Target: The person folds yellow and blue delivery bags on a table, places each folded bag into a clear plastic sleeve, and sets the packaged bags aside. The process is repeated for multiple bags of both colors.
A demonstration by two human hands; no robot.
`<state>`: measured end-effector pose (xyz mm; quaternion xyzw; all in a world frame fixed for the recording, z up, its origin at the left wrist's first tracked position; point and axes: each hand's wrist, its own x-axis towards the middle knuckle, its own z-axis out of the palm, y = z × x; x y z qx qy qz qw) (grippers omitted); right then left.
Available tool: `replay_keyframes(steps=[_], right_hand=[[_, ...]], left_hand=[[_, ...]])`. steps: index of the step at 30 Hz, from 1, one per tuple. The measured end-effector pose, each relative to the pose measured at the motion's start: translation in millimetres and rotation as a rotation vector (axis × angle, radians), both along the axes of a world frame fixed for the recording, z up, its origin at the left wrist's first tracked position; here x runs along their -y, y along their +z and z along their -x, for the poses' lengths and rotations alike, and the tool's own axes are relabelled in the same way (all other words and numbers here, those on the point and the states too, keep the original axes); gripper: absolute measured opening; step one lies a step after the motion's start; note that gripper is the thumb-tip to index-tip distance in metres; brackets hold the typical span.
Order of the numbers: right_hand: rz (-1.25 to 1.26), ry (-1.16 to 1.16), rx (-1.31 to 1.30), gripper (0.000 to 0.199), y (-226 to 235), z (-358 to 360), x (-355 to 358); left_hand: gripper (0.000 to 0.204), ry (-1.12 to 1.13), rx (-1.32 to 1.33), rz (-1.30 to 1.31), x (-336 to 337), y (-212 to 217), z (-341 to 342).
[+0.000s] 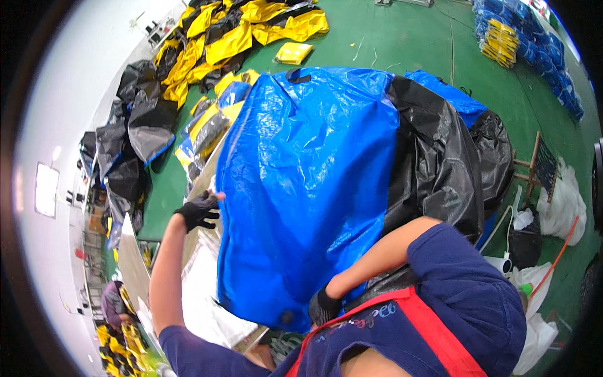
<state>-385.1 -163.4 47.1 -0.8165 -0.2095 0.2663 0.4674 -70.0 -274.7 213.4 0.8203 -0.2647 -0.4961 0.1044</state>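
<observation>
Blue woven plastic bag point(301, 188) stands between both gloved hands, its long axis running up and away from the person. Left hand point(200, 210) grips the bag's left edge, fingers curled closed. Right hand point(323, 306) clamps the near bottom corner.

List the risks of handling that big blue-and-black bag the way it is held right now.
1. The blue-and-black bag is bulky and fills the view, so the green floor ahead is hidden; loose yellow and black bags lying there might cause a trip.
2. The left hand grips only one edge and the right hand the lower corner; the slick sheet may slip.
</observation>
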Motion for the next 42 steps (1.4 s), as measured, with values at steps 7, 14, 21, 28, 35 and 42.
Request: replay_keyframes(steps=[7, 14, 21, 28, 35, 42], right_hand=[[0.643, -1.591, 0.453, 0.035, 58.4, 208.6, 278.1], [0.558, -2.122, -0.177, 0.065, -143.9, 495.9, 335.2], [0.367, -2.401, 0.096, 0.056, -85.2, 361.6, 295.1], [0.774, -2.268, 0.463, 0.049, -7.7, 323.2, 346.8], [0.863, -2.019, 0.179, 0.045, -3.4, 154.5, 469.1], [1.263, -1.123, 0.522, 0.055, 52.0, 57.2, 385.0]], left_hand=[[0.084, -1.078, 0.911, 0.08, -27.4, -113.9, -54.3], [0.072, -0.73, 0.966, 0.489, 95.0, -172.0, -67.2], [0.081, -0.377, 0.8, 0.49, 106.6, -205.7, -137.7], [0.053, -0.203, 0.616, 1.063, -2.9, -57.2, -169.2], [0.07, 0.133, 1.238, 0.396, -293.6, -71.2, -320.6], [0.06, 0.259, 1.127, 0.267, -325.6, -176.7, -232.3]])
